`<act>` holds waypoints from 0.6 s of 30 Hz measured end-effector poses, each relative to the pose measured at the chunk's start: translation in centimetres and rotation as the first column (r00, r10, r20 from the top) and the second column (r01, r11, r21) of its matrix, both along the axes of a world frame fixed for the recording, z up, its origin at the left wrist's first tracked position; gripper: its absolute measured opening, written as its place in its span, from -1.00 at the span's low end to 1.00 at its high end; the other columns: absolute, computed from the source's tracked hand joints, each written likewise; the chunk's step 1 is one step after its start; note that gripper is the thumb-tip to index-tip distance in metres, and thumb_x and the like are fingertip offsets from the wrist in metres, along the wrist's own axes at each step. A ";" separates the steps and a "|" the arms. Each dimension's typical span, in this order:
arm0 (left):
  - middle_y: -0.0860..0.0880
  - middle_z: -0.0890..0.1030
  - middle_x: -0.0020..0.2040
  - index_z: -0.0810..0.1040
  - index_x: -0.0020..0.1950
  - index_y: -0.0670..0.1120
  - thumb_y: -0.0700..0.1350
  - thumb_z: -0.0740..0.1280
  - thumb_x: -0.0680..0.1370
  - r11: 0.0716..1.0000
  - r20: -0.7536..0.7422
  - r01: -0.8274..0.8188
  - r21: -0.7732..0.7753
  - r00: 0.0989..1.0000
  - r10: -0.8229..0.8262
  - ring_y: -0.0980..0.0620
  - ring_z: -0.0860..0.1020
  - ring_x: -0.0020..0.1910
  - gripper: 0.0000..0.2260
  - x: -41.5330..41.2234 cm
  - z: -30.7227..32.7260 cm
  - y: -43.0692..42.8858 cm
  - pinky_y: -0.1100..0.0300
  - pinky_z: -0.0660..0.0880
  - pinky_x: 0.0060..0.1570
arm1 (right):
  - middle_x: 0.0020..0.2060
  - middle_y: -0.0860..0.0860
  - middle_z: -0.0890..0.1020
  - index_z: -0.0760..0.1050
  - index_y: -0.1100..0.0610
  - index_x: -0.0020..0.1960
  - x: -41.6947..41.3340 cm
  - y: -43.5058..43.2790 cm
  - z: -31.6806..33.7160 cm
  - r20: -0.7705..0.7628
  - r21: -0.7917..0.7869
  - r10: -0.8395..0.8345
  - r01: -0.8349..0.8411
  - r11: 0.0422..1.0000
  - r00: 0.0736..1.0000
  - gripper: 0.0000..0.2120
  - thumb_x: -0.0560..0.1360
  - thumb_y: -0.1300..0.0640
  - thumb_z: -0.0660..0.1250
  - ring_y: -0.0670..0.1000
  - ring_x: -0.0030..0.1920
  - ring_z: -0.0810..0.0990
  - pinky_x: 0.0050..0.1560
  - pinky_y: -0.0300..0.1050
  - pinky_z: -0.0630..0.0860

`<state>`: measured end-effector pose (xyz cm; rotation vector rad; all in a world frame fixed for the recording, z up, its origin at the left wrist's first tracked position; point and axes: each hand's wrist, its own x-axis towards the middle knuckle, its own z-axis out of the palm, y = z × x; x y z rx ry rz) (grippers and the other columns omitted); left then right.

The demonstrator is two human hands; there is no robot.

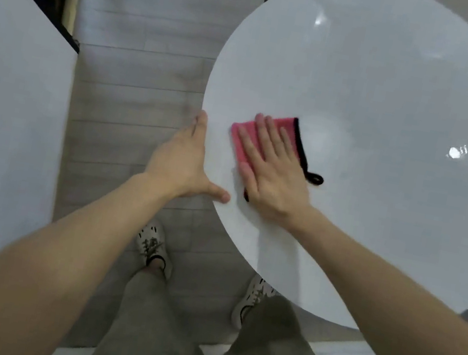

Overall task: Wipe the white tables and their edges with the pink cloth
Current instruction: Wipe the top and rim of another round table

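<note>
A round white table (398,90) fills the right half of the view. On its left part lies the folded pink cloth (241,139) with a black trim and a black loop. My right hand (271,171) lies flat on the cloth, fingers straight and spread, pressing it onto the tabletop. My left hand (186,159) holds the table's left edge: the thumb rests on top of the tabletop and the fingers run along the rim.
A second white table (4,105) with a black frame stands at the left, across a strip of grey plank floor (134,97). My legs and shoes (151,247) are below the round table's near edge. Dark frames show at the top and right.
</note>
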<state>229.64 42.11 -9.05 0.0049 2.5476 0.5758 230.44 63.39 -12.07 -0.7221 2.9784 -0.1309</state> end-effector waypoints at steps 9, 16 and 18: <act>0.01 0.63 0.37 0.39 0.60 0.04 -0.04 0.55 0.57 0.953 -0.116 0.052 0.298 0.993 -0.018 0.01 0.60 0.28 -0.36 -4.8 -2.4 -7.0 0.00 0.57 0.29 | 0.76 0.09 0.03 0.02 -0.14 0.76 -16.4 -7.7 0.3 -0.024 -0.036 -0.298 0.297 0.954 0.954 -0.39 0.73 -0.21 -0.14 0.08 0.75 -0.03 0.73 0.15 -0.07; -0.09 0.64 0.37 0.42 0.59 -0.05 -0.01 0.44 0.64 0.976 -0.047 0.216 0.025 0.975 -0.215 -0.17 0.59 0.34 -0.47 -8.4 -2.6 -10.3 -0.05 0.53 0.31 | 0.76 0.07 -0.05 -0.01 -0.08 0.77 4.1 -9.3 0.7 0.030 -0.026 -0.309 0.309 0.951 0.951 -0.42 0.79 -0.10 0.05 0.09 0.76 -0.11 0.71 0.23 0.03; -0.12 0.61 0.42 0.42 0.59 -0.05 0.00 0.42 0.65 0.948 -0.052 0.313 -0.056 0.948 -0.315 -0.20 0.55 0.39 -0.48 -8.7 -2.3 -10.9 -0.08 0.52 0.35 | 0.76 0.05 -0.05 -0.01 -0.11 0.77 3.4 -9.2 0.3 0.047 -0.018 -0.371 0.372 0.928 0.927 -0.41 0.78 -0.12 0.05 0.07 0.76 -0.12 0.72 0.23 0.01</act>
